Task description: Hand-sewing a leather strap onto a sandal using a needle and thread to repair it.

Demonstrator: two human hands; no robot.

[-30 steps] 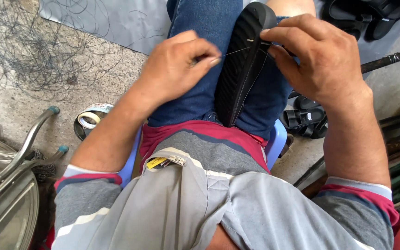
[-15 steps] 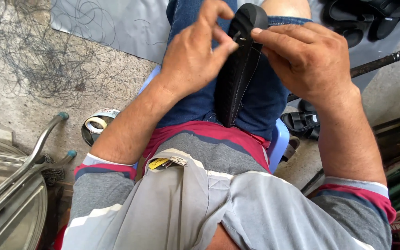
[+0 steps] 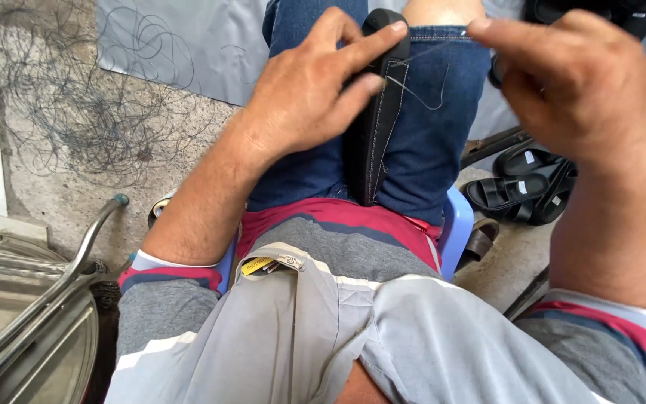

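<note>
Floor: rough grey concrete (image 3: 76,187) is seen below, strewn with loose dark thread clippings (image 3: 91,120); a pale grey sheet (image 3: 188,45) is laid over it at the top.
Seat: a blue plastic stool (image 3: 457,224) is sat upon, only its edge being visible beside the thigh.
Clothing: blue jeans (image 3: 435,150) and a grey shirt with red bands (image 3: 353,247) are worn by the person.
Shoe: a black shoe (image 3: 375,142) is stood on end between the thighs, its toe pointing away from the camera, pale stitching being visible along its edge.
Left hand: the left hand (image 3: 300,97) is laid over the upper part of the shoe, the forefinger stretched across the toe and the thumb pressed against the side, so that the shoe is gripped and steadied.
Right hand: the right hand (image 3: 570,82) is raised well to the right of the shoe, the fingertips pinched narrowly together on a thin thread (image 3: 428,93).
Thread: it is drawn taut from the shoe's stitched edge to the pinched fingers, a slack loop being left hanging over the jeans.
Needle: whether one is held cannot be told.
Right side: black sandals (image 3: 517,187) are laid on the ground beside the stool.
Left side: a metal frame with a curved tube (image 3: 61,277) is seen at the lower left corner.
</note>
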